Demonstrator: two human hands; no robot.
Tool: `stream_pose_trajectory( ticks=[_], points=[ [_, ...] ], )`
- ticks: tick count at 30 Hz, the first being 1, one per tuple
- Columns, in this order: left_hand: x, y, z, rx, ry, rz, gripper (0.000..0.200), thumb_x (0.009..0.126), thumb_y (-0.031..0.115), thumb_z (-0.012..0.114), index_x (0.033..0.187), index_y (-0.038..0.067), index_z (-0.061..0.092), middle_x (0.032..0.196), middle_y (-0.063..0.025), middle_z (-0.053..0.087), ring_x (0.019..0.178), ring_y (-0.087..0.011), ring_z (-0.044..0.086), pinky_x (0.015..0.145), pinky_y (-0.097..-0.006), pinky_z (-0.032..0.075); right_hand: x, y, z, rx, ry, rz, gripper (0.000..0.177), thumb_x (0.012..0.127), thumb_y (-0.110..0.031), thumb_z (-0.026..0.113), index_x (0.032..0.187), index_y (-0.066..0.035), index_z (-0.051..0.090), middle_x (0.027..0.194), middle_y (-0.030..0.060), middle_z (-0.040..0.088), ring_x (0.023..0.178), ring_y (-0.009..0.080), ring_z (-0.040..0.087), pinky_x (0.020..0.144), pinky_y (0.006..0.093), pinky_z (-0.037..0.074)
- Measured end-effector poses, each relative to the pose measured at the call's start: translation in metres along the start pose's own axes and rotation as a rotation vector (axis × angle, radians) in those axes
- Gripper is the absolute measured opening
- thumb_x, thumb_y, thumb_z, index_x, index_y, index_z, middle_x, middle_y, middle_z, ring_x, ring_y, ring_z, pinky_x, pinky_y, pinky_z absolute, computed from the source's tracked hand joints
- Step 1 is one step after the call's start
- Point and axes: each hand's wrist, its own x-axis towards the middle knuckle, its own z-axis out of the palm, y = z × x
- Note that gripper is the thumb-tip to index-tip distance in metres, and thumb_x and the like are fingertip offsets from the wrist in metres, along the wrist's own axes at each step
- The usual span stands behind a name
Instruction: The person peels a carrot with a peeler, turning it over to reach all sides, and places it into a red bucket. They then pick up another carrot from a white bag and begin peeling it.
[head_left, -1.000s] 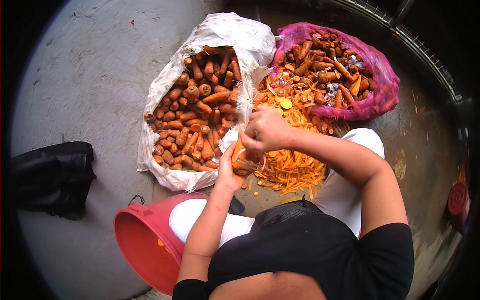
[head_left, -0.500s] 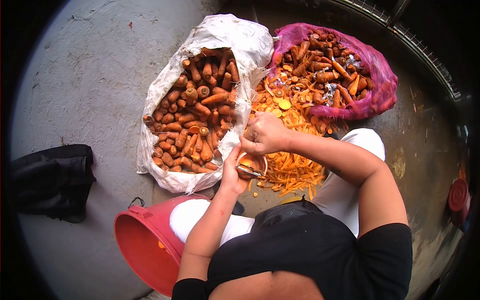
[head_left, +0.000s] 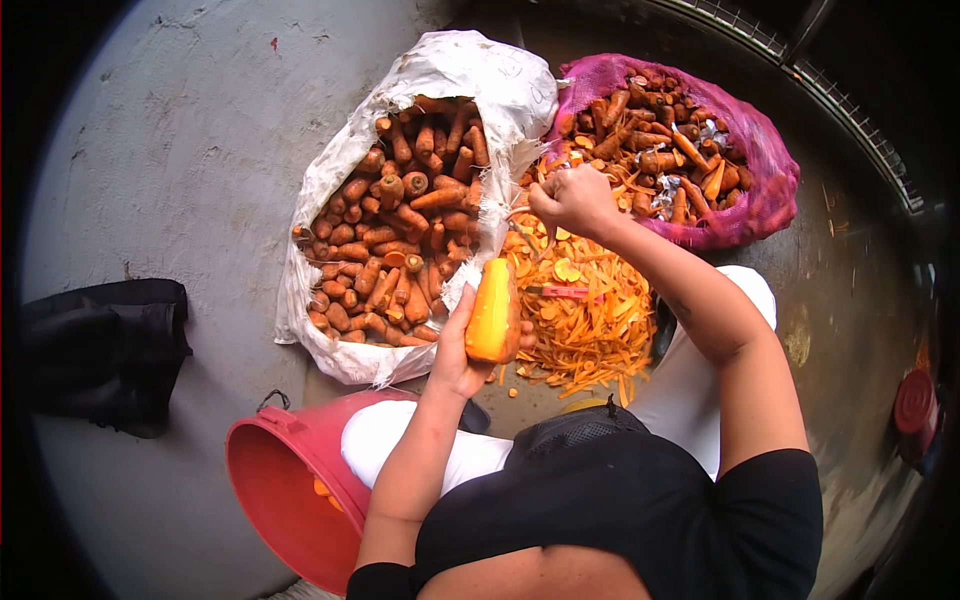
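Note:
My left hand [head_left: 462,345] is wrapped round a thick carrot [head_left: 493,312]. The carrot stands nearly upright in the hand, with a broad bright orange peeled face and darker skin along its right side. Above and to the right, my right hand [head_left: 578,200] is closed over the peel heap, and thin strips of carrot peel [head_left: 547,238] hang from its fingers. Beneath it, a heap of orange carrot peelings [head_left: 590,345] with round cut slices spreads over the floor. A flat pinkish-red object [head_left: 565,292] lies on the peelings.
A white sack [head_left: 460,62] full of unpeeled carrots lies open at centre left. Behind the peelings, a magenta mesh sack [head_left: 765,150] holds more carrots. A red bucket [head_left: 290,425] lies tipped at lower left, orange pieces inside. Black cloth [head_left: 110,355] lies at far left.
My right hand has moved up and away from my left hand, over the peelings. The carrot in my left hand now stands up, its peeled face showing; the metal-edged item seen there before is out of sight.

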Motion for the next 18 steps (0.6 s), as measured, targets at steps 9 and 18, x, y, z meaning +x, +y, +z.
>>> stream_pose_trajectory(
  ticks=[9,18],
  points=[
    [0.023,-0.004,-0.004,-0.091,0.147,-0.126,0.04,0.098,0.039,0.041,0.119,0.006,0.053,0.104,-0.0095,0.063,0.089,-0.024,0.065,0.075,-0.0398,0.056,-0.045,-0.06,-0.004,0.27,0.031,-0.557,0.035,0.076,-0.022,0.061,0.043,-0.012,0.054,0.044,0.0057,0.049,0.045,0.0244,0.048,0.051,0.0367,0.036],
    [0.024,-0.013,0.001,-0.112,0.1,-0.102,0.041,0.099,0.036,0.036,0.119,0.004,0.051,0.108,-0.0107,0.061,0.097,-0.0228,0.062,0.084,-0.0391,0.053,-0.049,-0.055,-0.001,0.199,0.072,-0.57,0.036,0.075,-0.023,0.062,0.042,-0.014,0.051,0.045,0.0032,0.05,0.046,0.0234,0.048,0.049,0.0364,0.033]
  ],
)
